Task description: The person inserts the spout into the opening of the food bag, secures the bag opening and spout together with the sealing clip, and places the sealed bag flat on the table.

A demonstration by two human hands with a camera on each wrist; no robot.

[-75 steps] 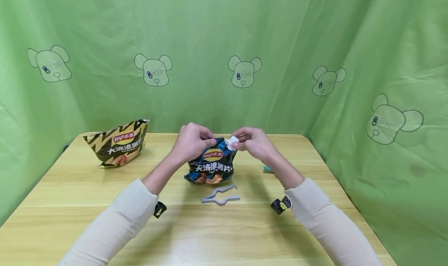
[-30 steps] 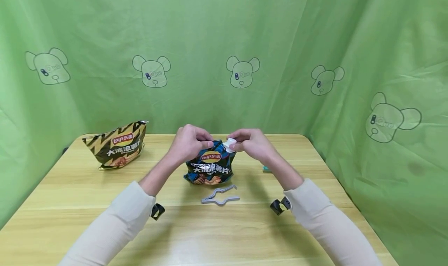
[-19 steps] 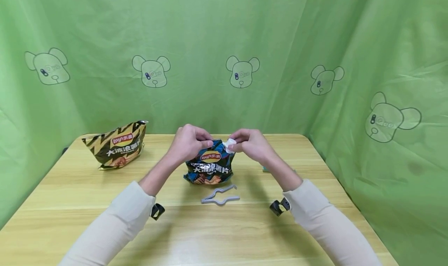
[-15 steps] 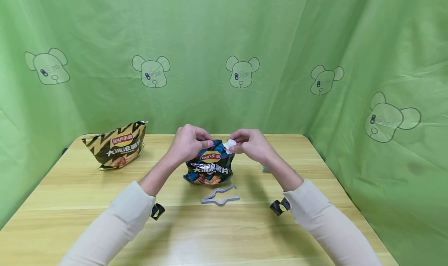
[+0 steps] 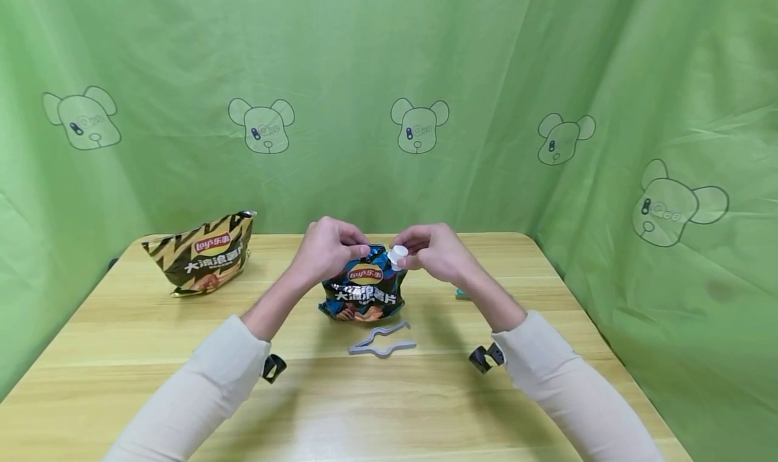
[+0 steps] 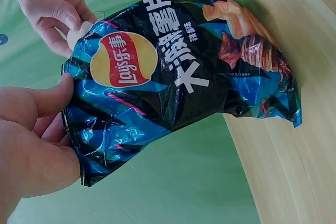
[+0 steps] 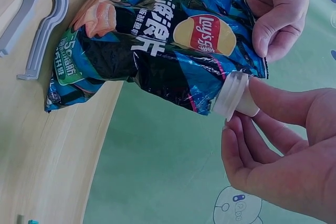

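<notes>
A blue-and-black Lay's chip bag (image 5: 365, 293) stands upright at the middle of the table, its lower edge on the wood. My left hand (image 5: 331, 249) pinches the bag's top edge between thumb and fingers, as the left wrist view also shows. At the opposite top corner sits a white plastic screw cap (image 7: 231, 95) with a ridged ring. My right hand (image 5: 439, 251) grips that cap between thumb and fingertips. How the cap joins the bag is partly hidden by the fingers. In front of the bag lies a grey bag clip (image 5: 381, 340), its two arms spread apart.
A second chip bag (image 5: 206, 256), gold and black, stands at the back left of the wooden table (image 5: 340, 408). Beyond my right forearm lies a teal object (image 5: 462, 294), mostly covered by the arm. Green curtains (image 5: 346, 57) hang behind and at the sides.
In my right fingers the white cap has turned and tilted, its round end now facing more toward the head camera. The left hand keeps its pinch; the bag has barely shifted.
</notes>
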